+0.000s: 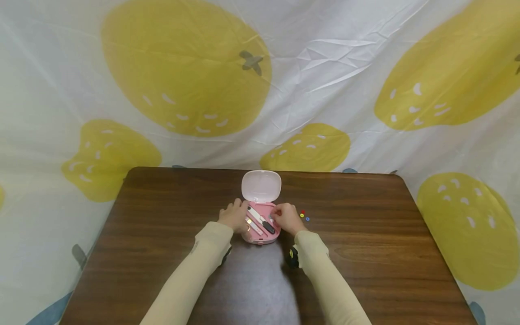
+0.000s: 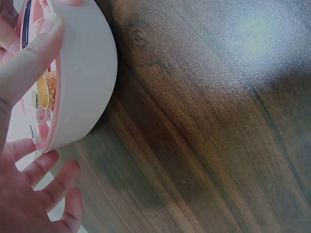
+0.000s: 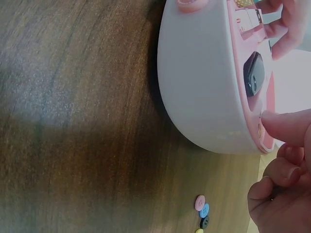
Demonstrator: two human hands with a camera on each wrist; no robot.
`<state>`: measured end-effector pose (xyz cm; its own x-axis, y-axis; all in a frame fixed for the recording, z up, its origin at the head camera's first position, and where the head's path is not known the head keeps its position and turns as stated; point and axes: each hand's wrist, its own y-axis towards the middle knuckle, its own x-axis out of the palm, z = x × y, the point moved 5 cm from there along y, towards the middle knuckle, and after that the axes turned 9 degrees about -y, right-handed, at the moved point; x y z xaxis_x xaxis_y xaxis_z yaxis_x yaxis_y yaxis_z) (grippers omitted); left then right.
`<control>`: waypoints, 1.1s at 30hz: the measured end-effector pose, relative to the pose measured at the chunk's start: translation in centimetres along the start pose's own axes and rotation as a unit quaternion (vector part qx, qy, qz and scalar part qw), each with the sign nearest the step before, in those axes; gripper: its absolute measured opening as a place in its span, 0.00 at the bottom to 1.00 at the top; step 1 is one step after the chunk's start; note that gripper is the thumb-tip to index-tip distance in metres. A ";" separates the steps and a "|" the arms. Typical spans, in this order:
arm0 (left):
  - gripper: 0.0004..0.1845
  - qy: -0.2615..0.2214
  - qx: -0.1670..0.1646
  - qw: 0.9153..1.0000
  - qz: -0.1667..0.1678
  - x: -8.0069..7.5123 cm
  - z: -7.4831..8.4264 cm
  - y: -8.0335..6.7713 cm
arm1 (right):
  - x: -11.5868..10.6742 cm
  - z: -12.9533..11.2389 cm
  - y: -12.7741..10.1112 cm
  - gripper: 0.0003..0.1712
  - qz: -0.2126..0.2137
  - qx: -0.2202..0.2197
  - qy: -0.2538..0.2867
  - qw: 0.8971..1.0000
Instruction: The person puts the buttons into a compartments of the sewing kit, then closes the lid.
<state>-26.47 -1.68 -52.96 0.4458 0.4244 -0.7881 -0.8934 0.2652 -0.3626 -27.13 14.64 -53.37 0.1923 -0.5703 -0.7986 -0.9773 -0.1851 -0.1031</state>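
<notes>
A sewing box (image 1: 260,242) with white outer walls and a pink tray stands on the table, its pale lid (image 1: 261,186) raised. My left hand (image 1: 235,215) holds the box's left side, thumb over the rim and a fingertip at its far edge. Beside that thumb a gold thimble (image 2: 47,90) lies in the tray. My right hand (image 1: 287,218) reaches into the right compartment, thumb down and other fingers curled; what its fingertips hold is hidden. Across the tray's middle lies a white tool with a black handle (image 1: 268,227), next to a pale strip (image 1: 254,226).
Right of the box, several small buttons (image 3: 199,202) in pink, blue, black and yellow lie close together on the dark wooden table (image 1: 365,253). Behind the table hangs a white cloth (image 1: 317,67) printed with yellow fruit.
</notes>
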 end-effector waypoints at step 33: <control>0.58 0.000 -0.001 1.000 0.002 0.0 0.0 0.0 | -5.4 7.0 -2.3 0.04 0.116 0.039 0.009 0.992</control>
<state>-26.48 -1.67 -52.95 0.4427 0.4258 -0.7891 -0.8951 0.2619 -0.3609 -26.56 23.73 -52.94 -0.0375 -0.6052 -0.7952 -0.9992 0.0147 0.0360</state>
